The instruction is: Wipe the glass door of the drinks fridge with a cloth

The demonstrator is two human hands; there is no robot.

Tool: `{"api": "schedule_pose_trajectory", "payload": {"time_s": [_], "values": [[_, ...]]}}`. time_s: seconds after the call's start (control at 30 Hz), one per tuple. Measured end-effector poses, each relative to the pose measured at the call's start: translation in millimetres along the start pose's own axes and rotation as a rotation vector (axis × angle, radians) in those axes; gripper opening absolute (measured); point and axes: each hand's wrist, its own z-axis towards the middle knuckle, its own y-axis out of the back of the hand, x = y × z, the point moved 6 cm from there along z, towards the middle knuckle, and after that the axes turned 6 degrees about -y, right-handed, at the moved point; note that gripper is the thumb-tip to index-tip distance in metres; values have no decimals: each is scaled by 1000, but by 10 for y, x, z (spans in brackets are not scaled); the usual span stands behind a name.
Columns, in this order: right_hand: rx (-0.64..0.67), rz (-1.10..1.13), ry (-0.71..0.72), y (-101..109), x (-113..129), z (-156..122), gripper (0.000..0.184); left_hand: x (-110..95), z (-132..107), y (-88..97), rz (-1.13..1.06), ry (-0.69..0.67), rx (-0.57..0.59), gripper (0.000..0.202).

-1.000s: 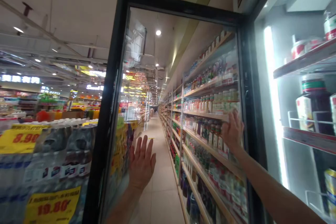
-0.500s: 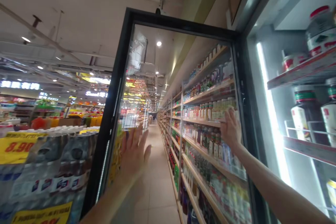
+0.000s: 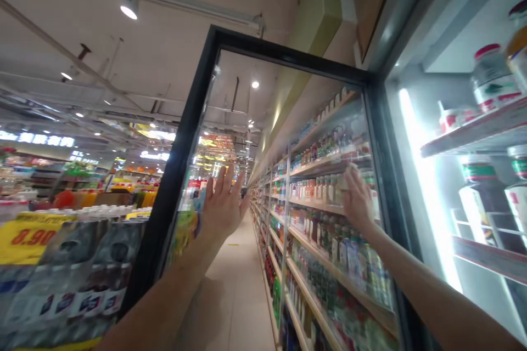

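My left hand (image 3: 223,209) is raised in front of the glass door (image 3: 255,96), fingers spread and palm toward the pane. Whether its palm touches the glass, I cannot tell. Nearer the hinge side, my right hand (image 3: 357,197) is up against or close to the same pane with its fingers stretched upward, slightly blurred. Neither hand shows anything held. The door has a black frame (image 3: 193,115) and stands swung open from a lit refrigerator cabinet (image 3: 405,57). Bottles on shelves show in or through the glass.
Right of the door, the cabinet shelves (image 3: 489,260) hold dark bottles (image 3: 488,197) and a red-capped jar (image 3: 492,77). Stacked packs of bottled drinks (image 3: 69,296) with a yellow price sign (image 3: 31,238) stand at left. A pale tiled floor (image 3: 230,296) runs along the aisle.
My left hand has moved up along the pane and shows more sharply. My right hand stays at nearly the same spot. The view has tilted slightly upward.
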Motion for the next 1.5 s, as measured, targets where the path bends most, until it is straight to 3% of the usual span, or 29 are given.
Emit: {"api": "schedule_pose_trajectory", "payload": {"time_s": [0.07,0.13,0.2,0.27,0.33,0.4,0.43,0.5,0.6,0.67,0.73,0.87,0.93,1.0,1.13,1.2,1.27,1.43,1.5], "values": [[-115,-13,-190,125,-290,210,55,0,7,-7,-1,8,16,52],[-124,-16,-186,112,-253,389,57,3,12,-15,-7,16,15,51],[-72,-14,-94,-14,87,466,56,14,9,-29,-15,18,3,51],[18,-9,65,-203,601,413,54,32,-1,-49,-28,12,-14,51],[151,-9,341,-384,1111,241,56,51,-10,-70,-39,5,-22,51],[247,-23,571,-454,1343,59,58,61,-15,-77,-45,3,-19,51],[252,-37,595,-435,1304,30,58,60,-15,-72,-47,5,-15,51],[154,-65,390,-308,939,151,57,48,-10,-56,-57,12,1,51],[-104,-63,-163,-74,185,405,57,16,4,-18,-64,23,9,50],[-182,-44,-302,-56,72,444,57,0,9,-1,-53,26,8,50],[-150,-30,-175,-162,392,385,57,-4,8,9,-39,20,-4,51],[28,3,388,-459,1437,-50,56,16,-6,-8,-24,-1,-10,51],[101,15,584,-507,1618,-232,56,31,-10,-21,-23,3,3,51],[105,13,534,-445,1402,-193,54,32,-10,-24,-26,10,15,50],[-128,-1,-58,-131,426,237,54,-10,8,-2,-40,24,31,50],[-198,0,-185,-74,269,328,56,-23,14,9,-47,33,28,50],[-175,8,-158,-139,461,287,55,-15,6,8,-57,32,24,50],[159,141,331,-523,1605,-244,63,63,-33,-29,-104,3,-8,47],[238,224,373,-581,1820,-379,66,-16,14,-28,-192,-66,-39,43]]}}
